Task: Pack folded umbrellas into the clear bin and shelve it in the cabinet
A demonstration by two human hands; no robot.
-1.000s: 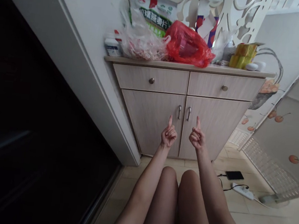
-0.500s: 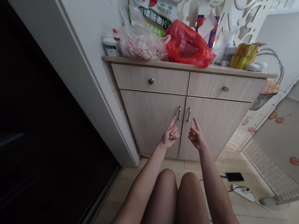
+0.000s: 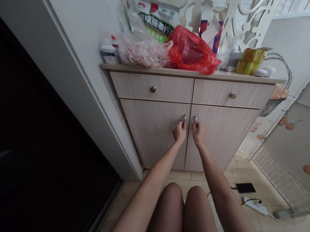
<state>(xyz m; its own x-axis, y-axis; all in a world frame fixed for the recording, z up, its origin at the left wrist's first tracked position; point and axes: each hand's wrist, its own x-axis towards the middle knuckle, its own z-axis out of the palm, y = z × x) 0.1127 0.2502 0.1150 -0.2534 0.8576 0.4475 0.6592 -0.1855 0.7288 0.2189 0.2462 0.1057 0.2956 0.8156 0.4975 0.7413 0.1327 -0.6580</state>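
Note:
A pale wood-grain cabinet has two closed doors below two closed drawers. My left hand (image 3: 180, 131) is closed on the lower part of the metal handle (image 3: 184, 117) of the left door (image 3: 150, 130). On the right door (image 3: 223, 132), my right hand (image 3: 198, 133) grips the matching handle (image 3: 195, 118) the same way. Only the upper ends of both handles show above my fingers. Round knobs sit on the left drawer (image 3: 136, 85) and the right drawer (image 3: 213, 92).
On the cabinet top (image 3: 160, 71) stand a red plastic bag (image 3: 192, 51), a clear bag (image 3: 143, 50), an oat bag (image 3: 158, 20), a white bottle (image 3: 109, 54) and yellow tape rolls (image 3: 249, 61). A phone-like black device (image 3: 245, 187) and a power strip (image 3: 255, 206) lie on the floor at right.
Both hands have gone from pointing with stretched index fingers below and beside the handles to closing around them. The view has shifted slightly. Doors and drawers remain closed.

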